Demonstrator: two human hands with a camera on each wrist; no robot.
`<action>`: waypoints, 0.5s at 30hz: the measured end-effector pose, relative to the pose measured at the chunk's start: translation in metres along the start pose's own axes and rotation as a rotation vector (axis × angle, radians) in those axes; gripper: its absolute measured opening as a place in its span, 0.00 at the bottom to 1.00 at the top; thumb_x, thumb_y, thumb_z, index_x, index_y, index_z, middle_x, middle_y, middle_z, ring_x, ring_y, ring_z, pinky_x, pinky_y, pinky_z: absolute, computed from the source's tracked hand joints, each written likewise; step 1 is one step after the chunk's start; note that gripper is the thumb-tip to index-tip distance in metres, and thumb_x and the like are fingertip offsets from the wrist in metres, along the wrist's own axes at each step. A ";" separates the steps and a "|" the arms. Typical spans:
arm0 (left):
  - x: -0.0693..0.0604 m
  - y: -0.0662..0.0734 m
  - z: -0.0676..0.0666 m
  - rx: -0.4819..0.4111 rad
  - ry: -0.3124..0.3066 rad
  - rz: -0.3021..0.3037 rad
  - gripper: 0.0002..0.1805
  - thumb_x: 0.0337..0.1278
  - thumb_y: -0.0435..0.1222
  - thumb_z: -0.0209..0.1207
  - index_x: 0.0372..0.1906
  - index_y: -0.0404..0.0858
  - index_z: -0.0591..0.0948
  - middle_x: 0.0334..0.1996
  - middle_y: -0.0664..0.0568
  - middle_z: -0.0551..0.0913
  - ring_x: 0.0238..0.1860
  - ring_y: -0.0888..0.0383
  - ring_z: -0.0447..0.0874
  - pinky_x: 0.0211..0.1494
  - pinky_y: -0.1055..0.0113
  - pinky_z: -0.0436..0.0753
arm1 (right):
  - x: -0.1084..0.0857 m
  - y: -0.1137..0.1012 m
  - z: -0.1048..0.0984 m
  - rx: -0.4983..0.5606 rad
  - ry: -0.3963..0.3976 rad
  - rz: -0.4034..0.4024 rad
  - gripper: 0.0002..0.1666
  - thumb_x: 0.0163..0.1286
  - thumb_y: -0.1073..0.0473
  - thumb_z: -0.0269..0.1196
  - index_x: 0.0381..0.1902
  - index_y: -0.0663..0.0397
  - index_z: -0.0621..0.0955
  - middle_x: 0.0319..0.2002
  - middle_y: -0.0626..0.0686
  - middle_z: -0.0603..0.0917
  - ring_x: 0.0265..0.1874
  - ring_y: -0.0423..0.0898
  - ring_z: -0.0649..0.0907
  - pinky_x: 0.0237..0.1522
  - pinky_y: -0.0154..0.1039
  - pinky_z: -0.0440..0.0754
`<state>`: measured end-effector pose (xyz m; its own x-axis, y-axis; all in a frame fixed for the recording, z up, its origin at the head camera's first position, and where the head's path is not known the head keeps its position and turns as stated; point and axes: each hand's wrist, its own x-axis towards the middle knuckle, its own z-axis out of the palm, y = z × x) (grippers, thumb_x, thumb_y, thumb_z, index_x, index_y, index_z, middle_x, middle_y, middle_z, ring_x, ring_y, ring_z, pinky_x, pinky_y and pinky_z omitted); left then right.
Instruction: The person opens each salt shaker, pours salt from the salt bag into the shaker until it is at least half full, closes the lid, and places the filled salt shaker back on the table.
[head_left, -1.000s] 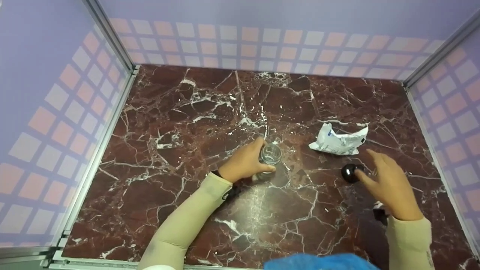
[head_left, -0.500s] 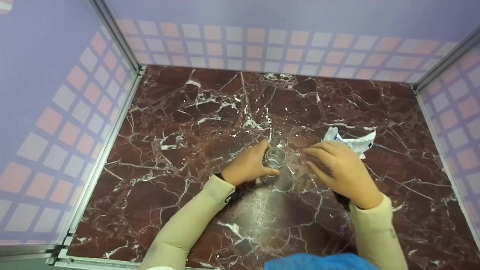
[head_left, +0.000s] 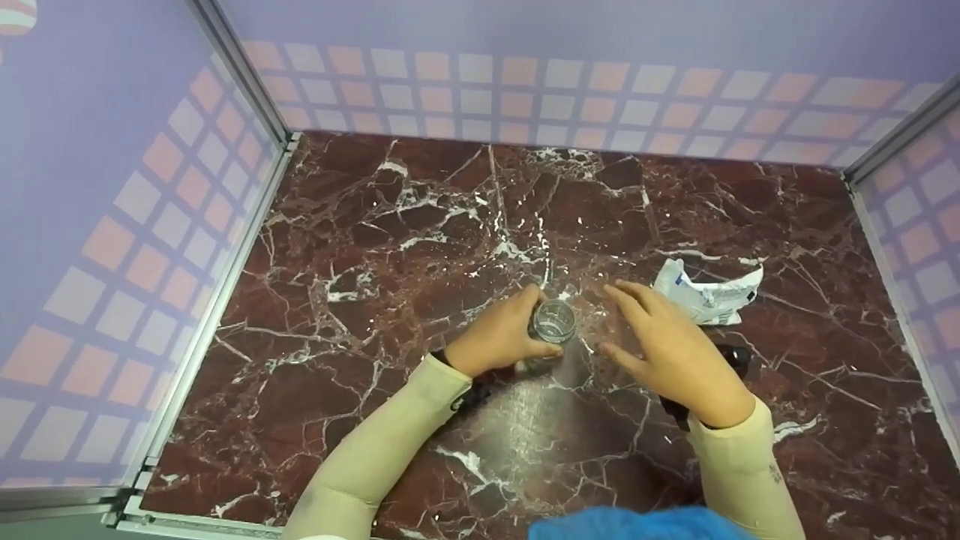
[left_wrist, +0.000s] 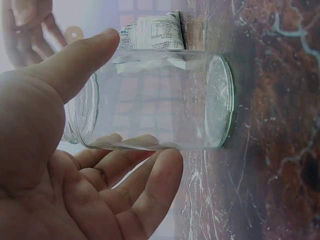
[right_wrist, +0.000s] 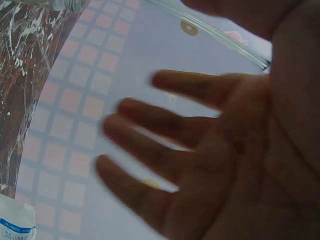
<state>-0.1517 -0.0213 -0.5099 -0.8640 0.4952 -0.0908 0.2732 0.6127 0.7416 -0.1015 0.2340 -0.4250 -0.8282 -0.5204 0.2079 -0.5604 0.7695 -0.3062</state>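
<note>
A clear glass jar stands upright on the marbled surface, its mouth uncovered. Around its side curls my left hand, thumb on one side and fingers on the other. In the left wrist view the jar is see-through, with nothing visible inside. My right hand hovers just right of the jar, apart from it, fingers spread and holding nothing; the right wrist view shows its bare palm. Behind that hand, a dark round object is partly hidden.
A crumpled white printed packet lies right of the jar, partly behind my right hand. White specks dot the dark red marbled tabletop. Tile-patterned lilac walls enclose the back and sides. Blue cloth shows at the bottom edge.
My right hand has moved left, away from the dark round object and past the packet, to beside the jar. My left hand keeps its grip on the jar.
</note>
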 end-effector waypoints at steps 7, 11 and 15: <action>-0.001 0.000 -0.002 -0.037 -0.004 -0.004 0.40 0.46 0.49 0.80 0.59 0.39 0.70 0.44 0.44 0.84 0.18 0.60 0.83 0.24 0.69 0.84 | -0.002 0.000 0.001 0.006 -0.142 0.114 0.46 0.68 0.48 0.71 0.75 0.63 0.67 0.64 0.65 0.78 0.60 0.65 0.79 0.63 0.63 0.76; 0.000 0.000 -0.002 -0.037 -0.011 -0.005 0.42 0.46 0.50 0.79 0.61 0.39 0.69 0.45 0.43 0.84 0.18 0.59 0.83 0.25 0.68 0.84 | -0.001 0.000 -0.001 0.002 -0.122 0.150 0.47 0.68 0.48 0.72 0.76 0.65 0.66 0.64 0.67 0.78 0.60 0.66 0.80 0.63 0.63 0.76; 0.002 -0.002 -0.002 -0.009 -0.002 0.001 0.42 0.46 0.51 0.79 0.62 0.40 0.70 0.47 0.45 0.84 0.31 0.59 0.85 0.37 0.66 0.86 | 0.000 0.001 -0.002 -0.011 -0.052 0.177 0.50 0.66 0.50 0.73 0.76 0.69 0.63 0.63 0.70 0.77 0.59 0.68 0.78 0.64 0.65 0.74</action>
<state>-0.1548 -0.0225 -0.5098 -0.8630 0.4969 -0.0918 0.2697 0.6066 0.7478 -0.1023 0.2357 -0.4233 -0.9131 -0.3946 0.1032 -0.4059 0.8548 -0.3232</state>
